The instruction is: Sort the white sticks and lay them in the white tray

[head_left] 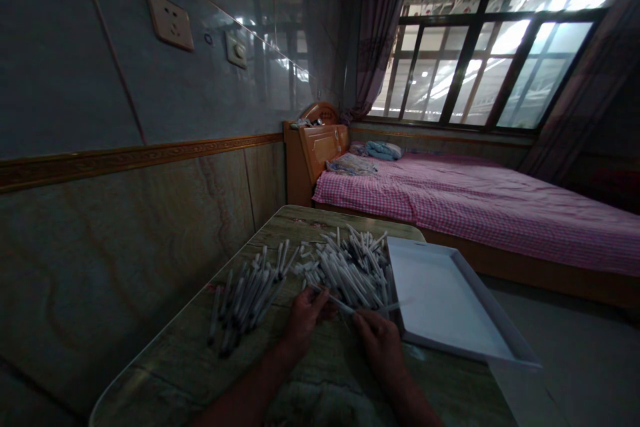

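Observation:
My left hand (pixel 306 315) pinches one end of a thin white pen-like stick (pixel 345 307), and my right hand (pixel 381 341) pinches it further along, just in front of a loose heap of pale sticks (pixel 353 268). A second heap of darker-looking sticks (pixel 250 297) lies to the left of my left hand. Both hands rest low over the marbled table top (pixel 320 373). A shallow white tray (pixel 440 300) sits to the right of my right hand, with nothing in it.
The table stands against a tiled wall (pixel 125 227) on the left. Behind it is a bed with a pink checked cover (pixel 475 207) and a wooden headboard (pixel 320 143). A window with curtains fills the back right.

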Action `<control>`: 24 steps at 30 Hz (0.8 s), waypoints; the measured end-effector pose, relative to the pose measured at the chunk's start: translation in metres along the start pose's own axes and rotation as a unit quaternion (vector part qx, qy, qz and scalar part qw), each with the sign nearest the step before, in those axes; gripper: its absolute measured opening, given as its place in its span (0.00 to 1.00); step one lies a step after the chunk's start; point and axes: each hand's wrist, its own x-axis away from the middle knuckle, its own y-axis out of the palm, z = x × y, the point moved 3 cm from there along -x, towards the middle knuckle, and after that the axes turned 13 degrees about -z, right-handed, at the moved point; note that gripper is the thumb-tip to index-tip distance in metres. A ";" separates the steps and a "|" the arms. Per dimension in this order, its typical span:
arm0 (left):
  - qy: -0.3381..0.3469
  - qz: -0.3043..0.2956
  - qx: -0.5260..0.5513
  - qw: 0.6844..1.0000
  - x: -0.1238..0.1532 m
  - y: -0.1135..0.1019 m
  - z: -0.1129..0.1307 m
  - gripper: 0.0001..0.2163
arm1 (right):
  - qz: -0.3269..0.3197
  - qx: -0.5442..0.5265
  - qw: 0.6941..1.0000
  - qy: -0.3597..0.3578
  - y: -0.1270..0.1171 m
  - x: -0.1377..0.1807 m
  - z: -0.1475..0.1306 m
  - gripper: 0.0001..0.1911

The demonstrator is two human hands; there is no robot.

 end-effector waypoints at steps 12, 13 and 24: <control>0.043 0.057 0.000 0.997 0.003 -0.008 0.009 0.24 | 0.024 0.037 0.999 0.028 -0.001 0.000 0.005 0.17; 0.046 0.059 -0.002 0.997 0.003 -0.009 0.009 0.24 | 0.021 0.051 0.998 0.035 0.000 -0.001 0.006 0.17; 0.038 0.029 -0.036 0.998 0.002 -0.003 0.007 0.23 | 0.011 0.073 0.997 0.009 0.001 0.001 -0.001 0.19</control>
